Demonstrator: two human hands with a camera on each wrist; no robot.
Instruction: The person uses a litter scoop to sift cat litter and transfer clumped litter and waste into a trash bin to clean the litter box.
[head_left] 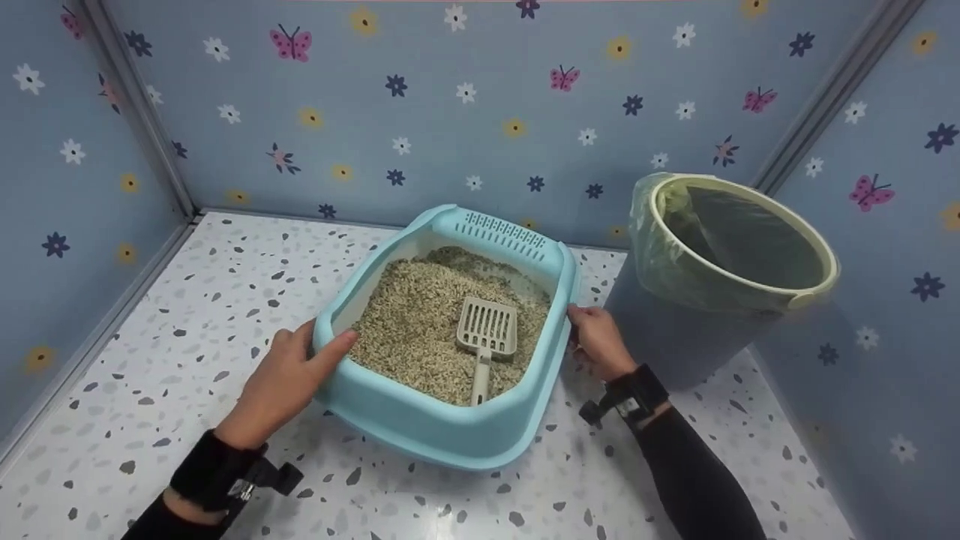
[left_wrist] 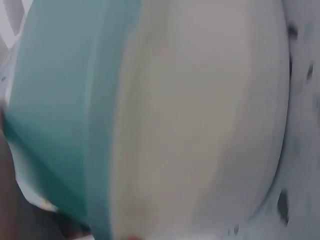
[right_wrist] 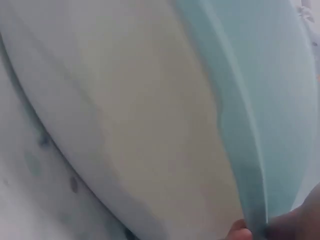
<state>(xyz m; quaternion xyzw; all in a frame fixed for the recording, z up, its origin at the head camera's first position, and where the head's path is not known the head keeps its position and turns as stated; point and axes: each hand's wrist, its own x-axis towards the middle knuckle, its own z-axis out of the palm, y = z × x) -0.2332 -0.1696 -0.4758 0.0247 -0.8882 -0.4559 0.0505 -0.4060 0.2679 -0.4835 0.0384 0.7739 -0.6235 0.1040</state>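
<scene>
A light blue litter box (head_left: 435, 420) with a pale lower body sits at an angle in the middle of the head view. Sandy, grainy litter (head_left: 412, 322) fills it unevenly. On the litter lies a beige slotted scoop (head_left: 482, 367), its handle pointing toward the near rim. My left hand (head_left: 281, 379) grips the box's left near corner, thumb over the rim. At the right side, my right hand (head_left: 600, 341) pinches the lower edge of the blue rim (right_wrist: 265, 125), with fingertips on both sides in the right wrist view. The left fingers beneath the rim are mostly hidden.
A grey bin (head_left: 675, 337) with a yellowish-green liner bag (head_left: 667, 277) under its cream ring stands close to my right hand. Flower-patterned blue panels (head_left: 480, 105) enclose the back and sides. Speckled white surface (head_left: 187, 337) lies under everything.
</scene>
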